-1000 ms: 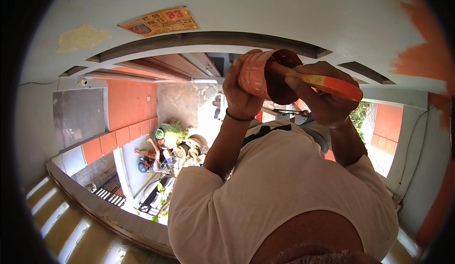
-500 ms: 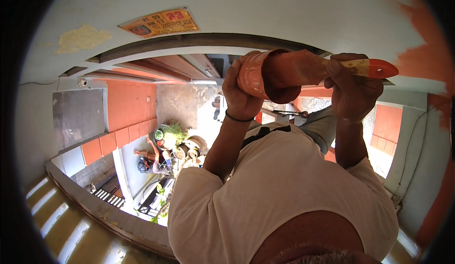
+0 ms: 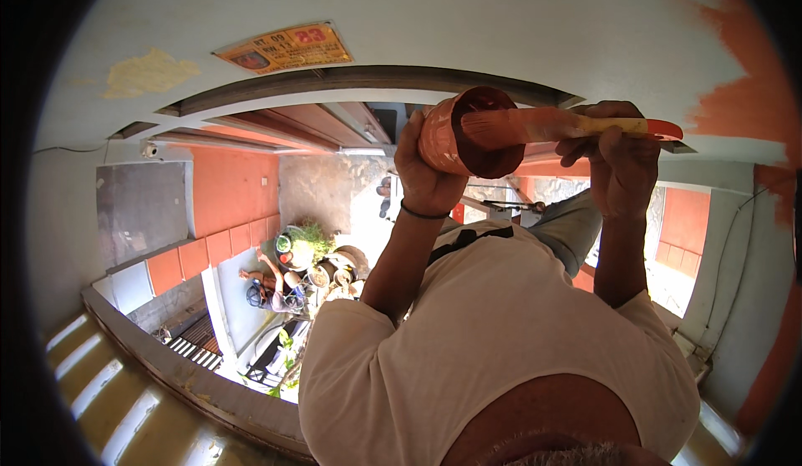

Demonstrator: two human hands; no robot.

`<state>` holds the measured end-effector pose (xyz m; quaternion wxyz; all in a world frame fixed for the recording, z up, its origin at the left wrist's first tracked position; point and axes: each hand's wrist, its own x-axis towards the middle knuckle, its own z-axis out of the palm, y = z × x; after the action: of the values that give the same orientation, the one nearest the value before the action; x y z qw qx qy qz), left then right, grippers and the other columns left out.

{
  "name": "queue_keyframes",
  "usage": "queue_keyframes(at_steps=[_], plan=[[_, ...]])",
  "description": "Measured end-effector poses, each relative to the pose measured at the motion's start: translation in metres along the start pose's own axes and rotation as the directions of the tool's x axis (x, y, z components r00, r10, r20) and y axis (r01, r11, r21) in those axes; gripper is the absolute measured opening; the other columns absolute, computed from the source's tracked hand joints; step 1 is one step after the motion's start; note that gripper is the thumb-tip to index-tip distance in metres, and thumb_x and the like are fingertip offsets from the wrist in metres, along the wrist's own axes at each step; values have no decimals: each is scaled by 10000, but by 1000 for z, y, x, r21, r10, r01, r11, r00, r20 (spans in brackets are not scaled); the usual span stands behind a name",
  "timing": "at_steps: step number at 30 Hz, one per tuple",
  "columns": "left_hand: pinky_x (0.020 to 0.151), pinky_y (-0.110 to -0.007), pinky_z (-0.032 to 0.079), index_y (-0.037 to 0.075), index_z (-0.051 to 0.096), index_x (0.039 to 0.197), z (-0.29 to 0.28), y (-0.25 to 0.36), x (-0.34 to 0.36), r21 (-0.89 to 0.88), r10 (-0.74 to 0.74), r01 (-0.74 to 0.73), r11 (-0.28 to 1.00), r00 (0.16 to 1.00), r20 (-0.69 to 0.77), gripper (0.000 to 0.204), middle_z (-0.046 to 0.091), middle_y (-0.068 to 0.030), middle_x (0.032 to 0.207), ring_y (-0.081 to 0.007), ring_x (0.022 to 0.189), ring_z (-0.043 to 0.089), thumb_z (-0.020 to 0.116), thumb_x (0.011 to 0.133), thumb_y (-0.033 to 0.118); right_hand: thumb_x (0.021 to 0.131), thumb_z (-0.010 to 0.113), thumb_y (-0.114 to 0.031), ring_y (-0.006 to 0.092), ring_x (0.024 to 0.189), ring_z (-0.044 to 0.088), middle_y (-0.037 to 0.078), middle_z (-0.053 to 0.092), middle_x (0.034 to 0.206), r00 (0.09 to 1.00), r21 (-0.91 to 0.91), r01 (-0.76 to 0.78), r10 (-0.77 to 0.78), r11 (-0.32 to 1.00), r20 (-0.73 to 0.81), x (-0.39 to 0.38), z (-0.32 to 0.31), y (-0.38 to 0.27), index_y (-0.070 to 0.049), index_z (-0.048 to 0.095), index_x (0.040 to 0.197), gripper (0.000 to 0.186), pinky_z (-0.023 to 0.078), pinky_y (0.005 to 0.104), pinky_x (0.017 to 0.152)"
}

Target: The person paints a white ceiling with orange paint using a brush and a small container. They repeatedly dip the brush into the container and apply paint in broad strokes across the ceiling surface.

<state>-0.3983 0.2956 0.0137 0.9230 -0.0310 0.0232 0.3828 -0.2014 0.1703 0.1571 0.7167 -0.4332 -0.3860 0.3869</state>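
Observation:
My left hand (image 3: 426, 169) is wrapped round an orange-smeared paint cup (image 3: 443, 137), held up and tilted with its mouth toward the right. In my right hand (image 3: 622, 161) is a paintbrush (image 3: 547, 123), gripped by its yellow handle with a red end. Its bristles, coated in orange paint, lie at the cup's mouth, their tips just inside or over the rim; I cannot tell whether they touch it. Dark orange paint coats the cup's inner wall. How much paint lies in the bottom is hidden.
A pale wall (image 3: 501, 15) fills the top, partly painted orange (image 3: 752, 106) at right. A small orange sign (image 3: 284, 48) hangs above a dark ledge (image 3: 359, 75). Far below left, another person (image 3: 276, 290) sits beside plants and pots (image 3: 338, 269). A railing ledge (image 3: 167, 366) runs at lower left.
The cup has turned so its mouth shows more. The brush has swung to lie nearly level, its handle end slightly left, and my right hand has shifted left and down a little.

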Motion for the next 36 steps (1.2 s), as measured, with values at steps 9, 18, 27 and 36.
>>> queue_keyframes(at_steps=[9, 18, 27, 36], plan=[[1173, -492, 469, 40, 663, 1362, -1, -4, 1, 9, -11, 11, 1000, 1000, -14, 524, 697, -135, 1374, -296, 1304, 632, 531, 1076, 459, 1087, 597, -124, 366, 864, 790, 311, 722, 1148, 999, 91, -26, 28, 996, -21, -7, -8, 0, 115, 604, 1254, 292, 684, 447, 782], [1187, -499, 458, 29, 628, 1407, 1, -6, 0, 46, -10, 12, 999, 999, -41, 567, 671, -152, 1409, -306, 1327, 614, 533, 1074, 477, 1089, 586, -117, 376, 867, 788, 319, 719, 1138, 999, 48, 10, -9, 999, -34, -6, -6, -3, 134, 598, 1240, 293, 683, 443, 776], [1192, -505, 451, 28, 621, 1413, 2, -6, -1, 58, -2, 5, 998, 999, -40, 581, 666, -152, 1417, -311, 1339, 607, 526, 1074, 490, 1087, 593, -119, 375, 866, 787, 317, 719, 1136, 999, 58, 21, -19, 998, -26, -7, -5, -2, 139, 607, 1231, 296, 680, 432, 763], [1191, -505, 454, 39, 629, 1405, -1, -6, -3, 76, 8, -3, 997, 998, -68, 571, 671, -145, 1409, -307, 1337, 608, 525, 1073, 491, 1088, 597, -129, 365, 860, 786, 315, 723, 1137, 999, 44, 28, -26, 999, -37, -9, -4, -1, 139, 609, 1230, 303, 675, 423, 758]])
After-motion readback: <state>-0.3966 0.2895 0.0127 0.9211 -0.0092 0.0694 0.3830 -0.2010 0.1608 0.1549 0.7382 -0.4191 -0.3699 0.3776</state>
